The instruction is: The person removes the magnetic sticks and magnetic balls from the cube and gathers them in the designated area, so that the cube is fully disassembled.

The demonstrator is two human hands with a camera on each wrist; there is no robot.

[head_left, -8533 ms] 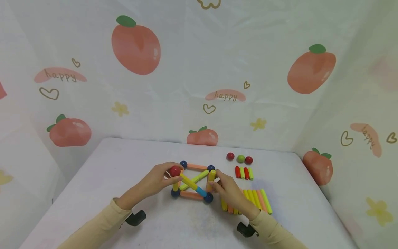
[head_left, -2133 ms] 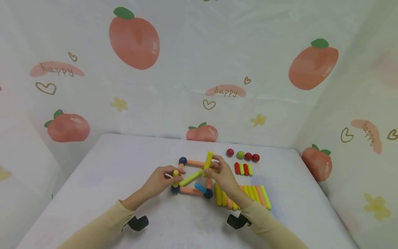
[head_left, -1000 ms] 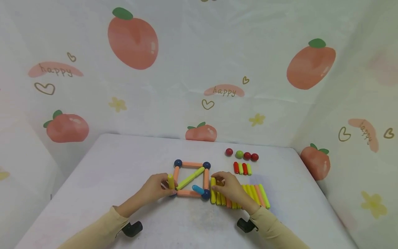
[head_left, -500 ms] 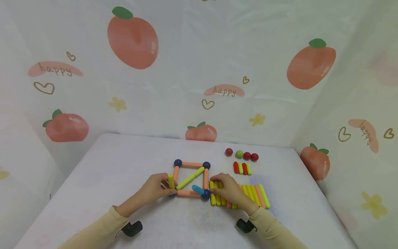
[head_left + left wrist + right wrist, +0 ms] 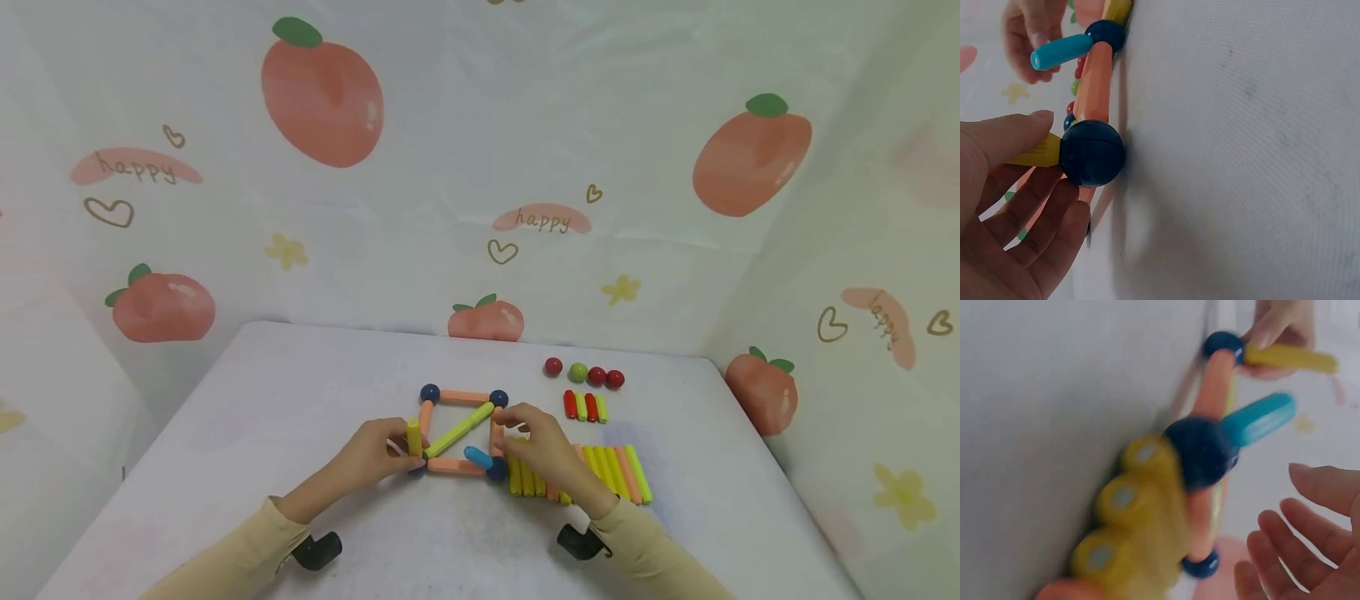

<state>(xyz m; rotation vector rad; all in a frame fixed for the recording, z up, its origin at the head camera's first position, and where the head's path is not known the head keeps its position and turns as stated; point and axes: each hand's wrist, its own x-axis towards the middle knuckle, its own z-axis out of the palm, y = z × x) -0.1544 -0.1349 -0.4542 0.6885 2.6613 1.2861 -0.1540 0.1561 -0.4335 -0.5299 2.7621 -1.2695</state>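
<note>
My left hand point(image 5: 367, 454) pinches an upright yellow stick point(image 5: 413, 437) between thumb and fingers. That stick stands on the near-left dark blue ball point(image 5: 1092, 154) of a flat square frame, whose sides are orange sticks point(image 5: 456, 467) with blue balls at the corners. Inside, a lime stick point(image 5: 459, 430) runs diagonally. A short blue stick point(image 5: 477, 457) leans up from the near-right ball point(image 5: 497, 468). Over the frame's right side hovers my right hand point(image 5: 547, 450), fingers spread and holding nothing; the right wrist view shows its empty palm side. Beside it lie yellow sticks point(image 5: 528, 480).
The row continues right with orange, yellow and lime sticks point(image 5: 637, 473), partly hidden by the right forearm. Behind it lie short red and lime sticks point(image 5: 586, 407). Farther back sit red balls point(image 5: 553, 367) and a green ball point(image 5: 578, 372). A printed cloth hangs behind the table point(image 5: 315, 367).
The red ball and slanted yellow stick came off the frame; the ball joined the back row. My right hand laid a yellow stick at the row's left end, released it and moved left.
</note>
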